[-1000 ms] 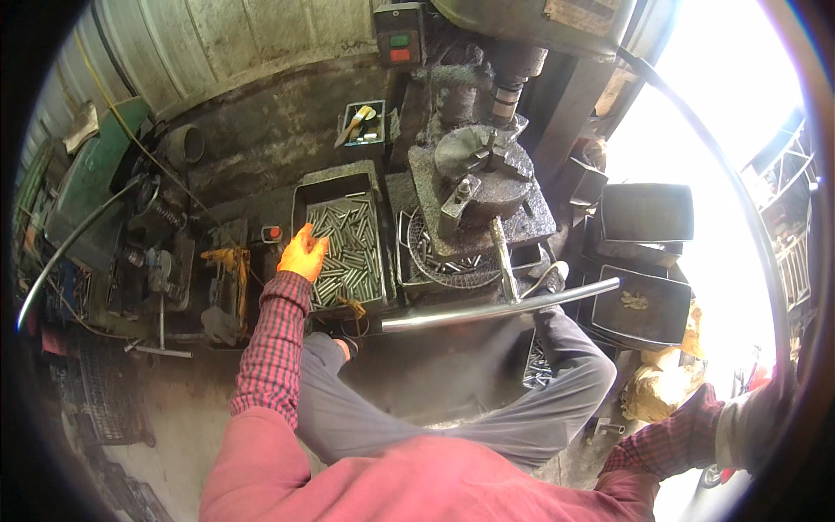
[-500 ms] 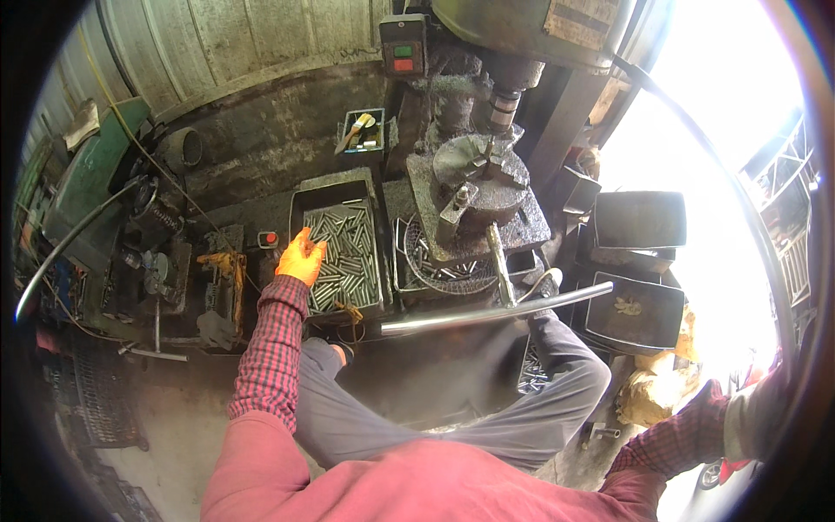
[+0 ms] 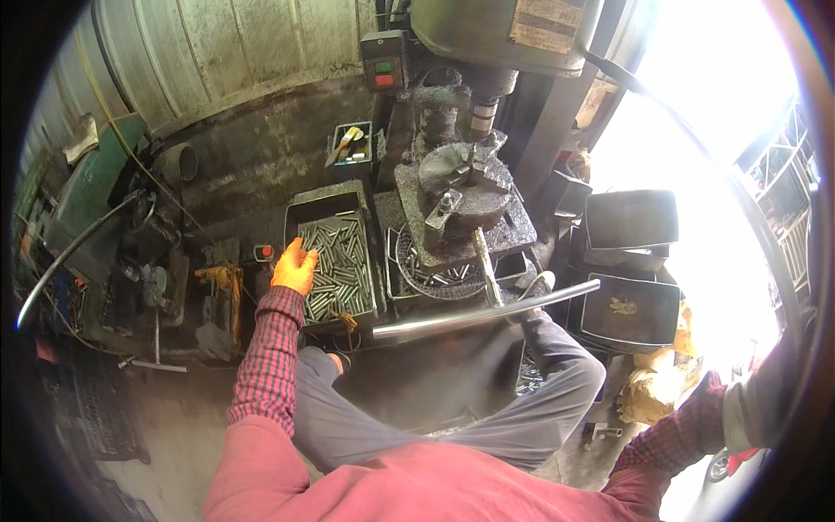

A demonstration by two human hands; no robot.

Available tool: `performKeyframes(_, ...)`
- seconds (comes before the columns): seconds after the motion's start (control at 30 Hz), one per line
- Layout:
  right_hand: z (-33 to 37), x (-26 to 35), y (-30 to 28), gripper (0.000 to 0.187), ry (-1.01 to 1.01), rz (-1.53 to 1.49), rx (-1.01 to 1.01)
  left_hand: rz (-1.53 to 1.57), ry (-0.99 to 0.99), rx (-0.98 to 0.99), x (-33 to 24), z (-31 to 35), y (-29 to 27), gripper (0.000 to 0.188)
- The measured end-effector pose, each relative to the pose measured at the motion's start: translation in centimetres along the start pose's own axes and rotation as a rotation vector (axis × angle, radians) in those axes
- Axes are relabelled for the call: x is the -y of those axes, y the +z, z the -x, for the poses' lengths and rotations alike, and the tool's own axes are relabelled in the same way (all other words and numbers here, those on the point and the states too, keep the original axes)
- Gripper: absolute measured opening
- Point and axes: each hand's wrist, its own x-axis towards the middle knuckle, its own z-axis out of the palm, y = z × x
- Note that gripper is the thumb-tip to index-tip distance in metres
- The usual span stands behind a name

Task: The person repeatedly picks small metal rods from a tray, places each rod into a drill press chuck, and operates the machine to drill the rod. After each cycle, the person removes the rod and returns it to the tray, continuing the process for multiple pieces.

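My left hand [image 3: 294, 267], in an orange glove, is at the left side of a dark metal bin [image 3: 375, 261] heaped with short metal pins [image 3: 344, 261]. Its thumb and fingers point forward and stand apart. No pin can be made out in them. My right forearm [image 3: 683, 435], in a checked sleeve, reaches out to the far right rim, where the hand is lost in the dark edge of the picture. Ahead stands a drill press with a round chuck [image 3: 465, 187] on its grimy table [image 3: 522, 228].
A long metal bar [image 3: 487, 311] crosses in front of my knees. Two dark trays [image 3: 632, 219] stand at the right, the nearer holding a glove [image 3: 623, 305]. A box with a brush [image 3: 344, 146] and a switch box [image 3: 384, 65] are at the back. Another machine [image 3: 156, 283] stands left.
The whole view has shifted slightly, with the bin and drill press now a little lower and further left. My left hand stays by the bin's left side.
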Motion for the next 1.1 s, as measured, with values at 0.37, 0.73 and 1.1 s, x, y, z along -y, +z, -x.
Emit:
performKeyframes(0.37, 13.4, -15.5, -11.1, 0.037, 0.878, 0.489, -0.451, 0.047, 0.900, 0.442, -12.0, 12.3, 2.2, 0.072)
performKeyframes(0.73, 20.2, -22.0, -7.3, 0.063, 1.210, -0.644, -0.575, -0.302, 1.024, 0.681, -8.3, 12.0, 10.7, 0.050)
performKeyframes(1.1, 17.6, -19.8, -0.5, 0.056, 1.168, -0.028, -0.398, -0.125, 0.831, 0.580, -15.8, 14.5, 8.0, 0.062)
